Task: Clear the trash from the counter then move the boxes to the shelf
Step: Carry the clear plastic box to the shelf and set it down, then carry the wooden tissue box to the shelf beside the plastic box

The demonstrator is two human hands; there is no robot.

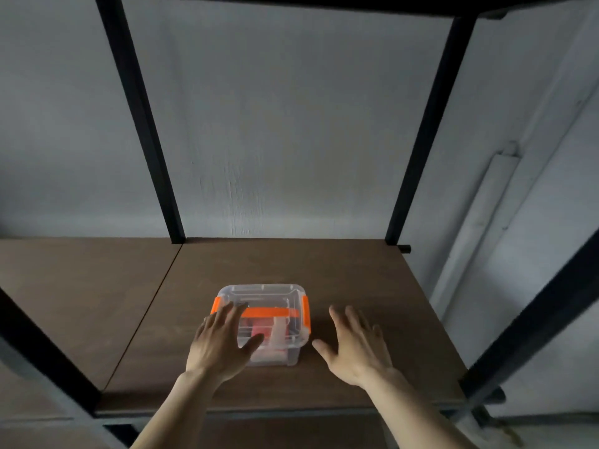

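A small clear box (269,322) with an orange handle and orange side clips is seen sitting on the brown shelf (356,286), near the front edge. Something pink and something white can be seen inside it, but what they are cannot be told.

The left hand (220,343) is laid flat on the left part of the lid, with the fingers spread out and the thumb stretched across the top. Nothing is gripped by it.

The right hand (355,346) is held open just beside the right side of the box, and the box is not touched by it. Its fingers are spread wide, and nothing is held in it.

Black metal posts (421,131) are seen at the back of the shelf, and a grey wall (291,108) is seen behind them.
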